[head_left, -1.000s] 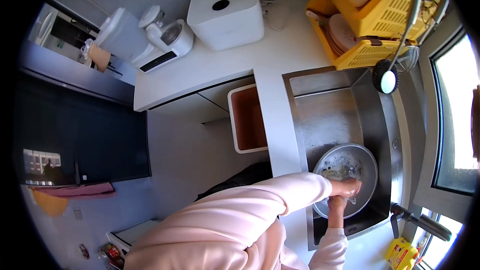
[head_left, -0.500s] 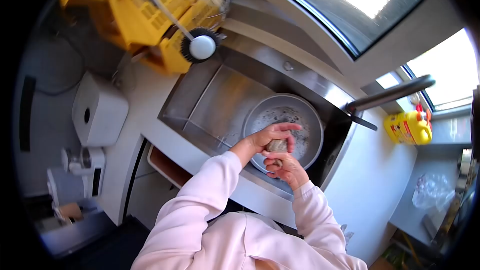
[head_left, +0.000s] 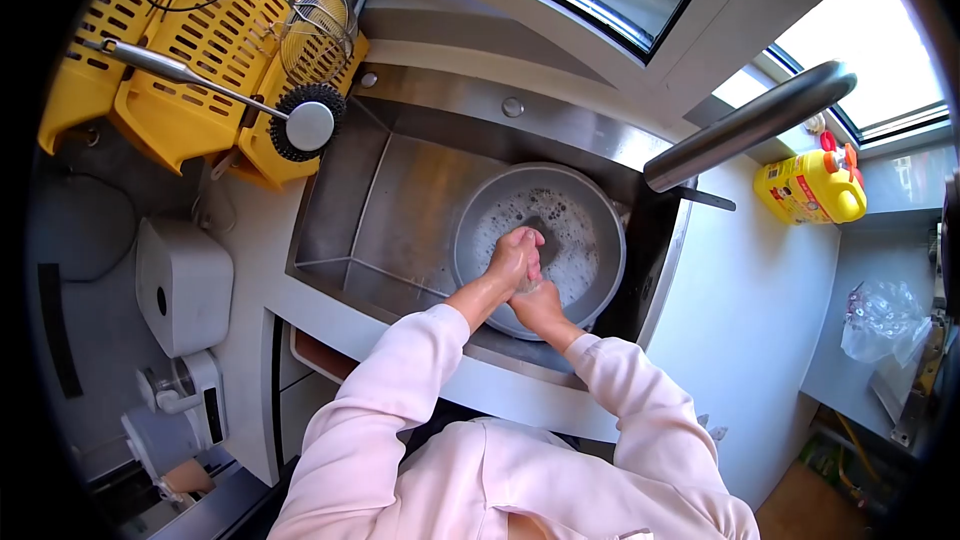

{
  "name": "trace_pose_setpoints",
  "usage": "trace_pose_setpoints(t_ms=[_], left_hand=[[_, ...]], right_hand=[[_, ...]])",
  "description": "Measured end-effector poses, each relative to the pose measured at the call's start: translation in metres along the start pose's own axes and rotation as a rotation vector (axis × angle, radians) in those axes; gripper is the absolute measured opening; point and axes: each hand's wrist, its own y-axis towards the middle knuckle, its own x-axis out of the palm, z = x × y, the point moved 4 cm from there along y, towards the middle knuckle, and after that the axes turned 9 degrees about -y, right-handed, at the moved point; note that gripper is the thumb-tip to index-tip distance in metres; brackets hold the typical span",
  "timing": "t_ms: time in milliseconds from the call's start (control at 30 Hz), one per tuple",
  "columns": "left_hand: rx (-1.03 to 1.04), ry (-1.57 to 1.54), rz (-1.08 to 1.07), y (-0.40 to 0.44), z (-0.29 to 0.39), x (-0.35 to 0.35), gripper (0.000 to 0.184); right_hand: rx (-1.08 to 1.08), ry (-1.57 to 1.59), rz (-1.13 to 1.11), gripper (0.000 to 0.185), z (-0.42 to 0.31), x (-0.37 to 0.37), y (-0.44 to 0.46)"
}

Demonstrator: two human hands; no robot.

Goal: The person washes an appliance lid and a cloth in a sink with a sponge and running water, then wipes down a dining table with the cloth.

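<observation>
Above a grey round basin (head_left: 468, 240) of soapy, bubbly water, my two hands are pressed together. My left hand (head_left: 511, 258) is closed, its fingers curled over toward the right. Just below and against it, my right hand (head_left: 540, 306) is closed too. Between them is a small grey-brown wad, almost wholly hidden by the fingers; its kind cannot be made out. The basin stands in the right part of a stainless steel sink (head_left: 410, 202).
A metal faucet (head_left: 750, 125) reaches over the sink's right side. Yellow baskets (head_left: 200, 25) at upper left carry a round black-bristled brush (head_left: 308, 127) and a wire strainer (head_left: 318, 35). On the right counter stands a yellow jug (head_left: 810, 188). A white box (head_left: 185, 285) is at left.
My left fingers were spread with the grey-brown wad showing between my hands; now both hands are clasped tightly around it. The whole view has shifted, with the basin appearing farther left and higher.
</observation>
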Motion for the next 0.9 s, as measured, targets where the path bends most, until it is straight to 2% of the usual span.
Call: trace_pose_setpoints(t_ms=[33,100,200,300,400,500,533,567,600,633,667,700,733,767,800,833,867,900], left_hand=[[0.022,-0.007,0.045,0.002,0.0,-0.001,0.019],[0.039,-0.014,0.086,0.002,0.0,0.0,0.019],[0.081,0.01,0.186,0.004,-0.003,-0.001,0.019],[0.104,-0.04,0.263,0.0,-0.004,-0.004,0.019],[0.122,-0.08,0.332,-0.002,-0.009,-0.009,0.018],[0.232,-0.141,0.489,0.004,-0.023,-0.028,0.014],[0.245,-0.157,0.529,0.008,-0.027,-0.033,0.013],[0.25,-0.029,0.451,0.009,-0.025,-0.035,0.011],[0.159,-0.17,0.261,0.014,-0.026,-0.041,0.01],[0.068,-0.043,0.153,-0.001,-0.012,-0.022,0.008],[-0.063,0.019,-0.046,0.003,-0.004,-0.027,0.011],[-0.009,0.199,-0.216,-0.01,0.017,-0.014,0.017],[-0.027,0.232,-0.389,-0.02,0.037,-0.007,0.031],[-0.005,0.121,-0.49,-0.035,0.055,0.003,0.042],[0.043,-0.031,-0.556,-0.044,0.069,0.012,0.047],[-0.077,0.087,-0.453,-0.039,0.068,0.004,0.049],[-0.186,0.207,-0.34,-0.035,0.069,-0.011,0.051],[-0.187,0.219,-0.353,-0.019,0.065,-0.037,0.051]], right_hand=[[-0.002,0.005,-0.001,0.037,0.001,-0.001,0.003],[-0.027,-0.193,-0.047,0.04,0.003,-0.002,0.005],[-0.106,-0.36,-0.021,0.034,0.0,-0.004,0.007],[-0.156,-0.466,0.004,0.036,-0.005,-0.007,0.003],[-0.152,-0.499,-0.021,0.037,-0.018,-0.018,-0.009],[-0.162,-0.592,0.073,0.041,-0.003,-0.006,-0.006],[-0.133,-0.548,0.033,0.041,0.003,0.0,-0.002],[-0.119,-0.464,0.071,0.037,-0.001,-0.008,-0.012],[-0.083,-0.371,0.088,0.04,-0.005,-0.009,-0.019],[-0.05,-0.141,-0.004,0.047,0.002,0.001,-0.013],[-0.078,0.061,0.15,0.04,-0.015,-0.012,-0.038],[-0.059,0.081,0.113,0.045,-0.019,-0.009,-0.039],[-0.053,0.1,0.067,0.051,-0.022,-0.011,-0.041],[0.005,0.139,0.091,0.057,-0.026,-0.027,-0.056],[0.052,0.173,0.102,0.064,-0.036,-0.043,-0.071],[0.054,0.183,0.089,0.075,-0.039,-0.054,-0.081],[0.057,0.193,0.109,0.075,-0.035,-0.048,-0.08],[0.14,0.273,0.231,0.077,-0.028,-0.042,-0.074]])
